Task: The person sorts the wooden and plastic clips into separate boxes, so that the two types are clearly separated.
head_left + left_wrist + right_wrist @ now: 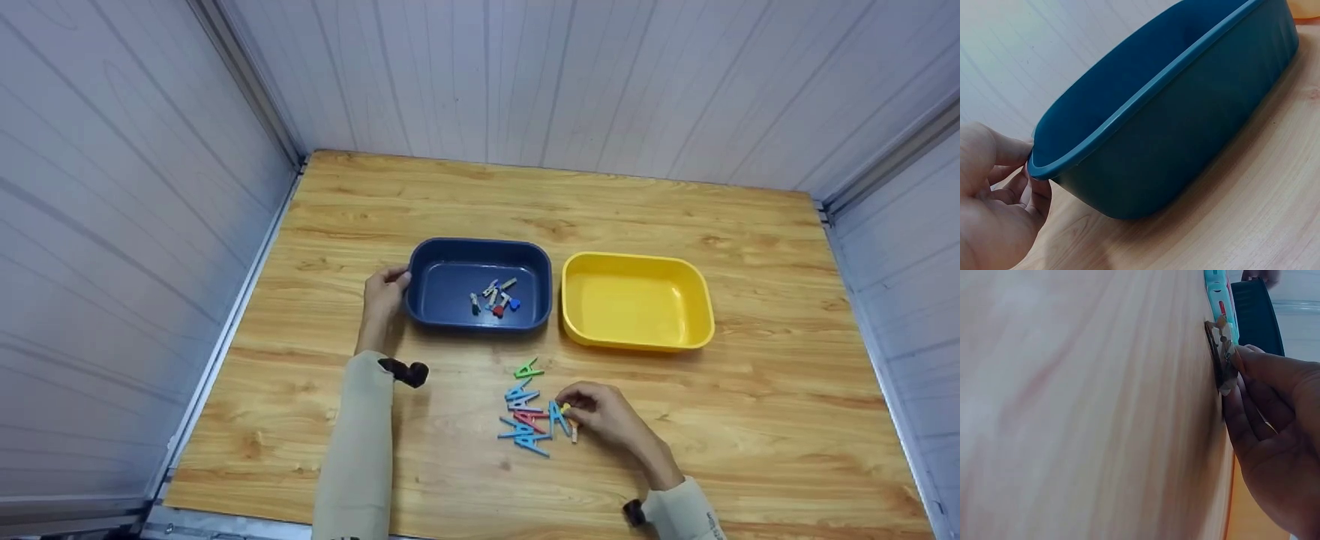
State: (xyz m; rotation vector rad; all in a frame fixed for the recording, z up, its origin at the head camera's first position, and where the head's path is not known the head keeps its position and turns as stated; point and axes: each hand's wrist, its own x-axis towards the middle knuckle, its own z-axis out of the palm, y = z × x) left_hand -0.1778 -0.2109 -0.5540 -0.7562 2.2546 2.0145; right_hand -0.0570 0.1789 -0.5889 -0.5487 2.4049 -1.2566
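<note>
My left hand [384, 298] pinches the left end rim of a dark blue tub [446, 289], thumb at the lip and fingers beneath it in the left wrist view. Inside the tub lie several small wooden clothespins [493, 298] with coloured ornaments. Thumb and fingers of my right hand [606, 414] pinch another small wooden clothespin [1224, 354] at the table surface; a bit of yellow shows at its top in the head view. Right beside it is a blue plastic clothespin [556, 418], at the edge of a loose group of plastic ones, including a red clothespin [531, 416] and a green clothespin [529, 369].
A yellow tub [637, 300] stands just right of the blue one and holds nothing. Both are on a wood-grain table [780, 360]. Pale panels rise along its back, left and right edges, like the back wall [540, 82].
</note>
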